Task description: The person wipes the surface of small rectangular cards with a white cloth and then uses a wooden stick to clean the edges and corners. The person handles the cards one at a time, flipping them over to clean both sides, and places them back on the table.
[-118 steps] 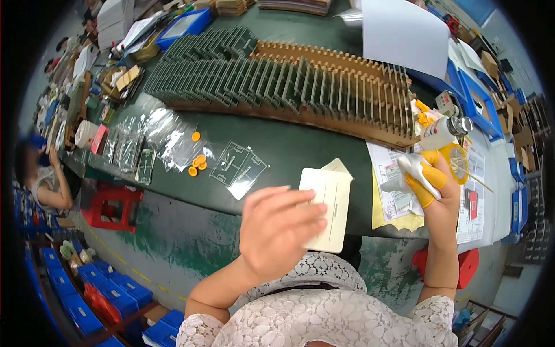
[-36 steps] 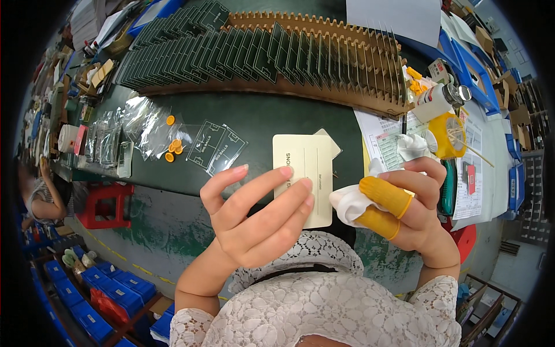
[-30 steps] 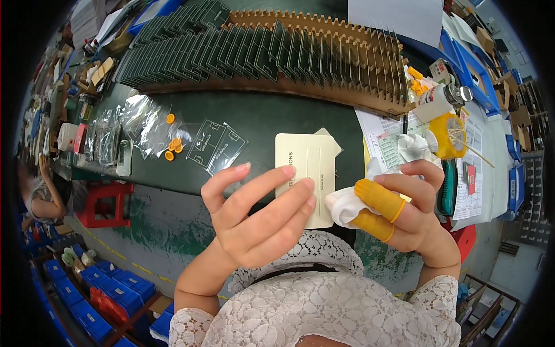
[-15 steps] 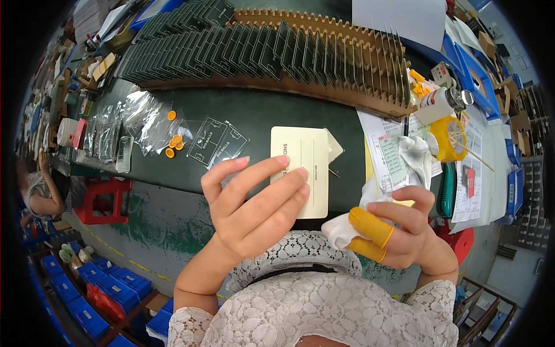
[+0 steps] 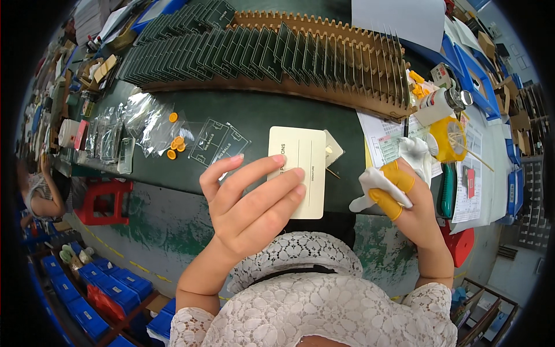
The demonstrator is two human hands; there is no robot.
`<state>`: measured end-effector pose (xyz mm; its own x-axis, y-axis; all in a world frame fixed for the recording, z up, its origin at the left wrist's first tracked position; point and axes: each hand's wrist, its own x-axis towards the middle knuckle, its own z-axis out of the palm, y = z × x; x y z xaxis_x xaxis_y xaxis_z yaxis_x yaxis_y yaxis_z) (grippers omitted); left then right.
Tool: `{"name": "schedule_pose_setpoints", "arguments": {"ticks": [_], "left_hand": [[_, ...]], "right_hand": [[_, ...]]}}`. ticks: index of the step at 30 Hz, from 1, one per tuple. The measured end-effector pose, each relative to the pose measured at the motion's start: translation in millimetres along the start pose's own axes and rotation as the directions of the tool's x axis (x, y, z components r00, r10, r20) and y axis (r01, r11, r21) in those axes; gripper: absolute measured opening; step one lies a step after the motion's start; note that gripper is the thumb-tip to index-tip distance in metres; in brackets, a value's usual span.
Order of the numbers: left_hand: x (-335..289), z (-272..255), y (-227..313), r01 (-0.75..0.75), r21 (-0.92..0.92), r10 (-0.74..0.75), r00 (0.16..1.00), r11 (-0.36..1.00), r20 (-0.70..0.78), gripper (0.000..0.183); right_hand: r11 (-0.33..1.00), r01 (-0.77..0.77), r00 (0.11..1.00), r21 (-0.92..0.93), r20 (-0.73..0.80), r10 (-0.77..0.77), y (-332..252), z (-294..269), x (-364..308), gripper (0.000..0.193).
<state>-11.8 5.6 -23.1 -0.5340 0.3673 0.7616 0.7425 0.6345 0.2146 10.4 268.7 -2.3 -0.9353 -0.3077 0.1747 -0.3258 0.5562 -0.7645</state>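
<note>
The left hand (image 5: 254,199) hovers with fingers spread, holding nothing, over a cream rectangular card (image 5: 300,168) lying flat at the near edge of the dark green surface (image 5: 254,118). The right hand (image 5: 407,196), wearing yellow, probably rubber, finger cots, pinches a crumpled white cloth (image 5: 376,185) just right of the card. Bare surface lies open behind it.
</note>
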Motion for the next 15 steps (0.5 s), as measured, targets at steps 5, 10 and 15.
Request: {"name": "schedule_pose_setpoints", "arguments": {"ticks": [5,10,15], "left_hand": [[-3,8,-3,0.100,-0.167,-0.110,0.993,0.981,-0.053,0.019],[1,11,0,0.223,-0.369,-0.249,0.968,0.902,-0.023,0.026],[2,8,-2,0.161,-0.345,-0.171,0.985,0.925,0.000,0.022]], "right_hand": [[0.990,-0.126,0.991,0.066,0.056,0.122,9,-4,-2,0.021],[0.906,-0.409,0.911,0.111,0.106,0.399,10,-2,-1,0.033],[0.955,-0.036,0.998,-0.294,-0.050,0.022,21,-17,0,0.042]]}}
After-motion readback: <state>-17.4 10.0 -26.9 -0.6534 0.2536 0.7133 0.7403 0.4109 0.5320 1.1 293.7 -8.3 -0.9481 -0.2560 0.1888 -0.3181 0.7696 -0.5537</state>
